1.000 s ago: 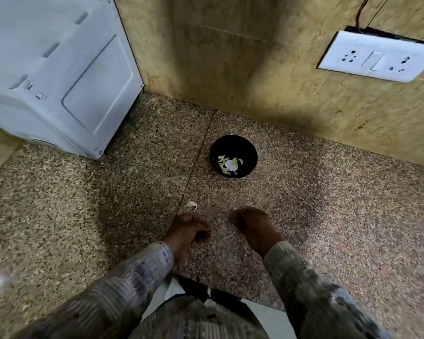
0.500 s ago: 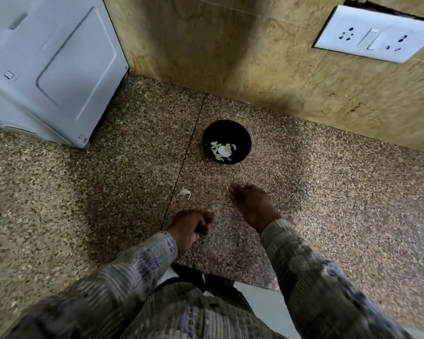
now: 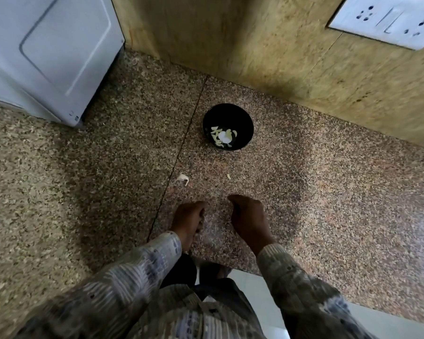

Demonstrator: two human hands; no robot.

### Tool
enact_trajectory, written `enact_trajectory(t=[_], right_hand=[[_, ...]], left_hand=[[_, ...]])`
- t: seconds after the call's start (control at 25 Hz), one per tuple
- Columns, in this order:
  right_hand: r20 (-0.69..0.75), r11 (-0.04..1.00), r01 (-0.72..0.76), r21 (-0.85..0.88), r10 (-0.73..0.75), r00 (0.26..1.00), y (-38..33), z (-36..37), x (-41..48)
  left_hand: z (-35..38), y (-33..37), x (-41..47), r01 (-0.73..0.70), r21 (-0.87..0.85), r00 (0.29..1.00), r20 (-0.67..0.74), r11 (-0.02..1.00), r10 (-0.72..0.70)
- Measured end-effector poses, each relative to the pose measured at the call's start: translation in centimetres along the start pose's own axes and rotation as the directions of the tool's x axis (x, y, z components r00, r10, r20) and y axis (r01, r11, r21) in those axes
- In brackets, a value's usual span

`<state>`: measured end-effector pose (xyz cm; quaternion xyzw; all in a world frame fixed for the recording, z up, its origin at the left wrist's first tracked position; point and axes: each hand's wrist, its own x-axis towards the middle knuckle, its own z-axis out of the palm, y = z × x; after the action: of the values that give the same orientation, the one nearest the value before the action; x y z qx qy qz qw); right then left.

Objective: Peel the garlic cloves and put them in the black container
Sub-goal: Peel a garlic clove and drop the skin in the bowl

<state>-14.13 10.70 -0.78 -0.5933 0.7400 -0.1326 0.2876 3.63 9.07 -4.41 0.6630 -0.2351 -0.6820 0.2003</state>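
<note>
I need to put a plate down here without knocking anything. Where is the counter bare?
Widest bare granite: right of the black container and right hand, up to the wall. Another patch: left of the left hand, in front of the white appliance. Crowded: the strip between hands and container, holding a garlic clove and a small scrap.

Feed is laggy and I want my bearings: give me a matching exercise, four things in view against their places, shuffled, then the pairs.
1 black container
2 white appliance
3 switch plate
4 loose garlic piece

a on the wall, upper right
b by the counter seam, just beyond the left hand
c far left, at the back
d close to the wall, pale pieces inside

Pairs: 1-d, 2-c, 3-a, 4-b
</note>
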Motion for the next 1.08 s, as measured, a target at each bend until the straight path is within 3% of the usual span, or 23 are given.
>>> enact_trajectory(t=[0.08,0.16,0.28,0.4,0.44,0.52,0.6,0.68,0.76,0.88,0.96,1.08], right_hand=[[-0.048,0.998,0.007,-0.066,-0.010,0.999,2.6,0.2,1.1],[-0.054,0.976,0.123,-0.179,-0.134,0.989,4.9,1.6,0.9],[0.035,0.896,0.317,-0.313,-0.322,0.946,5.8,4.8,-3.2],[0.060,0.830,0.468,-0.304,-0.473,0.879,7.5,4.7,-4.3],[0.017,0.839,0.449,-0.308,-0.468,0.884,7.9,4.3,-3.7],[-0.141,0.918,0.212,-0.334,-0.271,0.952,7.8,4.6,-2.2],[-0.185,0.932,0.036,-0.361,-0.109,0.977,6.4,6.4,-2.3],[-0.126,0.912,0.140,-0.385,-0.202,0.971,5.5,8.1,-3.4],[-0.046,0.861,0.334,-0.383,-0.379,0.924,5.9,8.1,-3.7],[0.139,0.646,0.639,-0.417,-0.649,0.748,5.9,7.4,-0.8],[0.182,0.623,0.673,-0.398,-0.665,0.724,4.4,7.3,2.0],[0.128,0.627,0.685,-0.373,-0.696,0.707,3.2,7.6,4.2]], left_hand=[[-1.6,-1.6,-0.1,-0.291,0.345,0.936,-0.093,0.893,0.341],[-2.9,-2.8,-0.4,-0.419,0.429,0.874,-0.047,0.800,0.483],[-2.9,-2.4,-0.7,-0.448,0.314,0.855,-0.124,0.837,0.504],[-2.0,-2.0,-1.3,-0.488,0.251,0.822,-0.189,0.836,0.537],[-2.0,-2.3,-0.9,-0.492,0.236,0.817,-0.206,0.838,0.538],[-2.4,-3.3,0.1,-0.490,0.199,0.819,-0.228,0.849,0.527],[-2.6,-4.4,1.3,-0.475,0.158,0.816,-0.290,0.866,0.500],[-2.5,-4.9,2.1,-0.474,0.116,0.798,-0.362,0.873,0.482],[-2.6,-4.9,2.7,-0.480,0.093,0.786,-0.397,0.872,0.474],[-2.8,-5.5,3.4,-0.479,0.054,0.790,-0.409,0.876,0.457],[-2.7,-5.5,3.3,-0.502,0.043,0.777,-0.416,0.864,0.472],[-2.0,-4.2,1.2,-0.560,-0.025,0.760,-0.411,0.828,0.503]])
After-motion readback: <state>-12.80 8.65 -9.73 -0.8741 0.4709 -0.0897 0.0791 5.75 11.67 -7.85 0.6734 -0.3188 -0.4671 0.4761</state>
